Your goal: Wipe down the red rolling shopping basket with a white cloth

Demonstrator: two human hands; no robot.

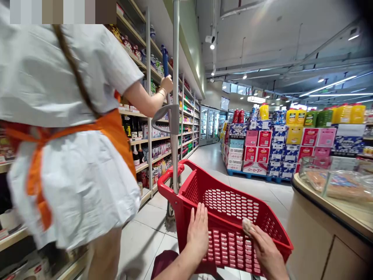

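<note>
A red plastic shopping cart point(224, 218) with perforated walls stands right in front of me. My left hand point(198, 229) lies on its near side, fingers stretched out and close together just below the rim, with nothing in them. Pinched in the fingers of my right hand point(265, 247) is a crumpled white wipe point(247, 225), which touches the near rim further to the right. A metal pole point(176, 151) rises from the handle end of the cart and carries a grey bracket point(174, 119).
At left, close by, a person in white with an orange apron point(112, 130) holds up a long blue object point(164, 60) beside bottle-filled shelves point(150, 97). Stacked drink cartons point(256, 155) stand ahead. A rounded counter point(314, 217) borders the right side.
</note>
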